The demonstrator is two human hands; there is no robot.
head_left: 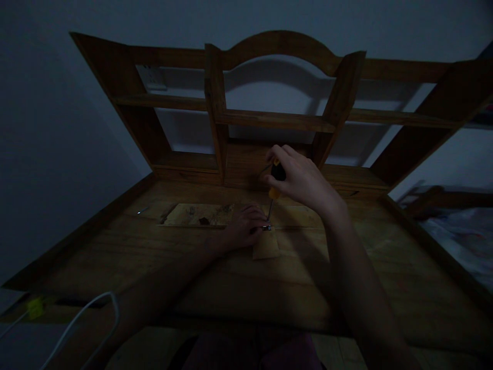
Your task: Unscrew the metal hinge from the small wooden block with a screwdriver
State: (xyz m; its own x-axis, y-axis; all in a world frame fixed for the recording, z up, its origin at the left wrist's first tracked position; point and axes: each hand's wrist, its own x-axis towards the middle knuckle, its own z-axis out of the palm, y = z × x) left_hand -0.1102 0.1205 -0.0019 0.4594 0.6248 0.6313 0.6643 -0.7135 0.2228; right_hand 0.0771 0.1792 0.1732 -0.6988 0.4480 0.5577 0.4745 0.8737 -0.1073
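My right hand (288, 172) is wrapped round the black and yellow handle of a screwdriver (275, 193), held nearly upright. Its shaft runs down to a small shiny metal piece (267, 227), possibly a hinge, where the tip appears to rest. Beside the tip, my left hand (246, 226) lies low with its fingers closed at the metal piece, gripping its left side. Under the metal piece is a small pale wooden piece (266, 245). A longer, stained wooden board (198, 214) lies to the left of my left hand. Dim light hides finer detail.
A wooden desk top (154, 257) carries a shelf unit (275, 121) along its back. A small metal object (142, 210) lies at the left. A white cable (80, 313) loops at the lower left by a yellow item (35, 307). A wall outlet (155, 78) shows behind the shelves.
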